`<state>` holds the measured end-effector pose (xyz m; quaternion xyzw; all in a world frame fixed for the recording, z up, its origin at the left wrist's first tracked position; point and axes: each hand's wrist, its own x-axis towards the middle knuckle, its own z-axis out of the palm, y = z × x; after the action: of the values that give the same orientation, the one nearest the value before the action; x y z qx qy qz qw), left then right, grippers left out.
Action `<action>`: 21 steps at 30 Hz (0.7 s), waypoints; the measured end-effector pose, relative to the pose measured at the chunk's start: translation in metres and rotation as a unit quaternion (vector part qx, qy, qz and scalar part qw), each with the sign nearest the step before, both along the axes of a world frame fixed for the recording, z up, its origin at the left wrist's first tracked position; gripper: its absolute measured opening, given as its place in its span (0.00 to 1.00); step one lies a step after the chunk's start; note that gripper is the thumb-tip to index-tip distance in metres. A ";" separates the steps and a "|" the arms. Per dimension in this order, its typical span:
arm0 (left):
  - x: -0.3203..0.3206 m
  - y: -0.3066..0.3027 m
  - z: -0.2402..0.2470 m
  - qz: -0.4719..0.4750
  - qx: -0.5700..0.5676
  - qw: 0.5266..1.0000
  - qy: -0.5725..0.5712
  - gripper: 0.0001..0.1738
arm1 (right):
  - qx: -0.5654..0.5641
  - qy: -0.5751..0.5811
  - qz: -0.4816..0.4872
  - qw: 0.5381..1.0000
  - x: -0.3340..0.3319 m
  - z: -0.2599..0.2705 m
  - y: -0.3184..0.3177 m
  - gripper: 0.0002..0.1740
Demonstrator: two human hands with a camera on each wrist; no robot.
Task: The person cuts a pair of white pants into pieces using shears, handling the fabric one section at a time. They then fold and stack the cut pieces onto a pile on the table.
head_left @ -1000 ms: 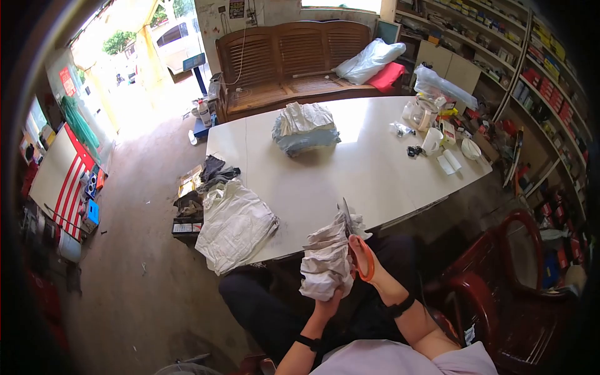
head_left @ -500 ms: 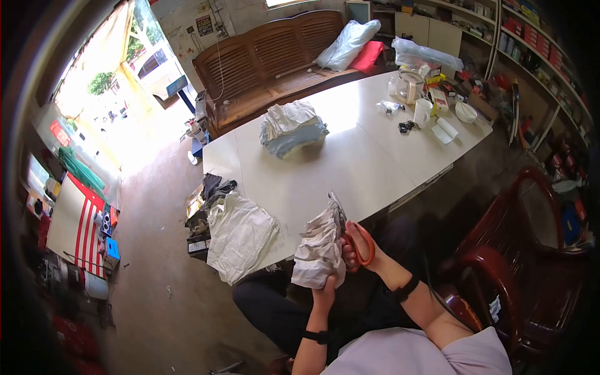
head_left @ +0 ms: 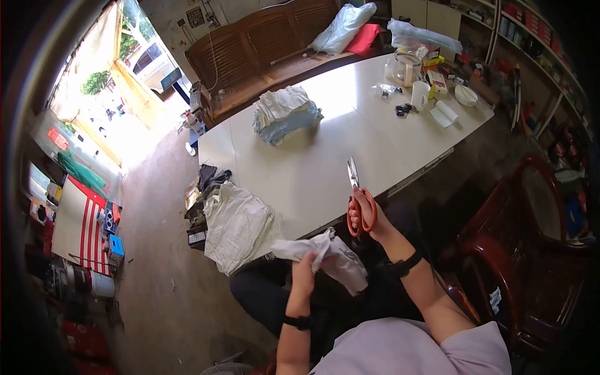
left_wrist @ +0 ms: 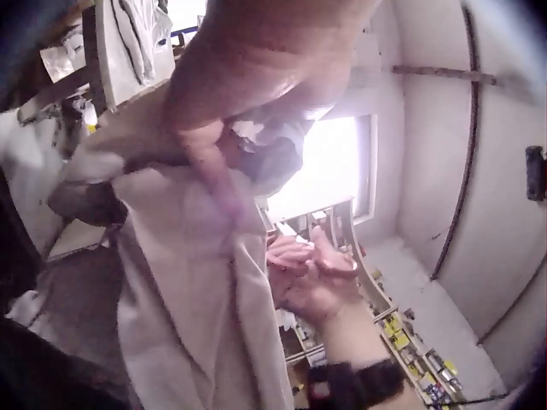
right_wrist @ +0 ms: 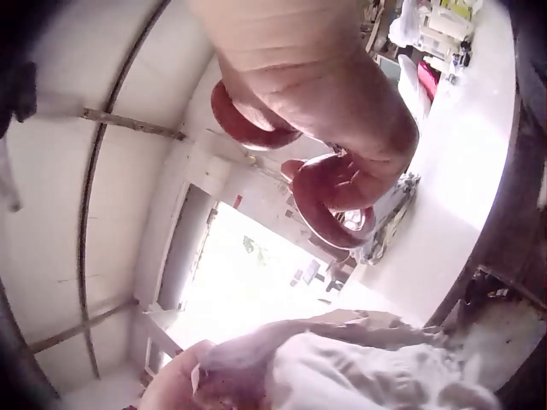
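My left hand [head_left: 303, 274] pinches a crumpled off-white cloth [head_left: 345, 264], which hangs down over my lap near the table's front edge. In the left wrist view the cloth [left_wrist: 192, 282] drapes below the thumb and fingers. My right hand [head_left: 377, 229] holds orange-handled scissors [head_left: 353, 176] upright, away from the cloth, their blade tips pointing toward the far side of the table and slightly apart. The right wrist view shows fingers through the handle loops [right_wrist: 329, 213], with the cloth [right_wrist: 367, 367] lower down.
On the white table [head_left: 300, 187], a whitish cloth [head_left: 237, 228] overhangs the front left corner. A stack of folded white and blue cloths [head_left: 284, 119] lies farther back. A mug [head_left: 420, 95], a glass jug [head_left: 407, 69] and a bowl [head_left: 465, 95] stand at the right. A wooden chair [head_left: 487, 269] is beside me.
My right hand has moved the scissors up and away from the cloth. My left hand has lowered and swung the cloth, which now hangs looser and spreads sideways. The head view has shifted slightly.
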<state>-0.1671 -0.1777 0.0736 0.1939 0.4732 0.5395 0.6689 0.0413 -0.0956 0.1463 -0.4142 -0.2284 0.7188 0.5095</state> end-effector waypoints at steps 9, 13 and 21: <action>-0.013 0.069 0.103 -0.049 0.045 0.998 0.008 0.12 | 0.044 -0.216 -0.046 0.974 0.037 -0.059 0.023 0.24; -0.036 0.126 0.124 -0.053 0.086 0.994 0.046 0.13 | 0.104 -0.314 -0.096 0.939 0.061 -0.067 0.072 0.22; -0.115 0.217 -0.014 -0.103 -0.075 0.850 0.512 0.20 | 0.152 -0.673 -0.040 0.723 0.129 -0.077 0.173 0.22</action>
<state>-0.2825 0.0396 0.0601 0.4393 0.7648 0.2552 0.3961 0.1708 0.0771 0.0691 -0.7149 -0.6006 0.1860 0.3061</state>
